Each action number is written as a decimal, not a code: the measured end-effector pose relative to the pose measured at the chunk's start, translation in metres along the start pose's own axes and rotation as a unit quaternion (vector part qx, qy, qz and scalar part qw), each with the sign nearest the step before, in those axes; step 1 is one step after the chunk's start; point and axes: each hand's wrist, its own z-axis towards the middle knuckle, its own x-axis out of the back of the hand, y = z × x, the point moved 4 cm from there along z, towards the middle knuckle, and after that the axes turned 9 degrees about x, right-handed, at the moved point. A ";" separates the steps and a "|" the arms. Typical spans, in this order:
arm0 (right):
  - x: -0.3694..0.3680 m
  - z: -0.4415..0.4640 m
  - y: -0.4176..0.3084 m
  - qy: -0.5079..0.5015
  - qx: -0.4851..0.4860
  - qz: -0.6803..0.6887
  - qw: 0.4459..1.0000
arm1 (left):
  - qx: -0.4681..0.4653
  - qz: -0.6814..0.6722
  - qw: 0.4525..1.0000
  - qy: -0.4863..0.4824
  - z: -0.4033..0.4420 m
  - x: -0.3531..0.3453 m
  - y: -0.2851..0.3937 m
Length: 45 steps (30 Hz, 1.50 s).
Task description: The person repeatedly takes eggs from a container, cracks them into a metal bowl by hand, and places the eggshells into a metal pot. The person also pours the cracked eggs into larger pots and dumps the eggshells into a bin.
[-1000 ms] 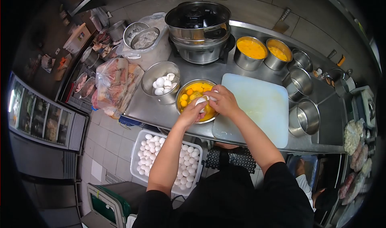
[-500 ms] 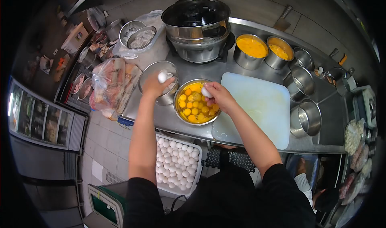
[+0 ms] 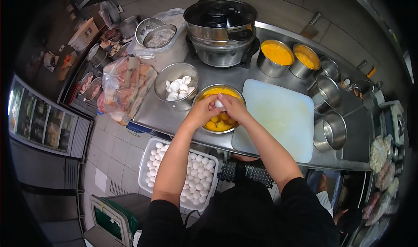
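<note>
Both hands meet over a steel bowl [image 3: 243, 100] of raw yolks and egg white. Between their fingers is a white egg [image 3: 218, 104]; whether its shell is cracked I cannot make out. My left hand [image 3: 202, 112] grips it from the left, and my right hand [image 3: 234, 108] from the right. Left of the bowl stands a second steel bowl [image 3: 162, 78] holding white eggshells [image 3: 176, 88]. Below the counter, a white tub [image 3: 143, 177] is filled with many whole white eggs [image 3: 201, 177].
A white cutting board [image 3: 278, 116] lies right of the yolk bowl. Behind are a large steel pot [image 3: 220, 49] and two pots of yellow egg [image 3: 275, 55]. Empty steel pots [image 3: 329, 131] line the right side. Bagged meat [image 3: 119, 86] sits left. Another person's sleeve [image 3: 324, 201] shows below the counter.
My left hand has come from the shell bowl, where it held a white shell, to the yolk bowl and joined my right hand on the egg. The camera view has shifted slightly.
</note>
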 end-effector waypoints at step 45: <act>-0.248 -0.257 0.164 -0.376 -0.041 -0.148 0.914 | 0.178 0.107 0.978 0.028 -0.301 -0.124 -0.368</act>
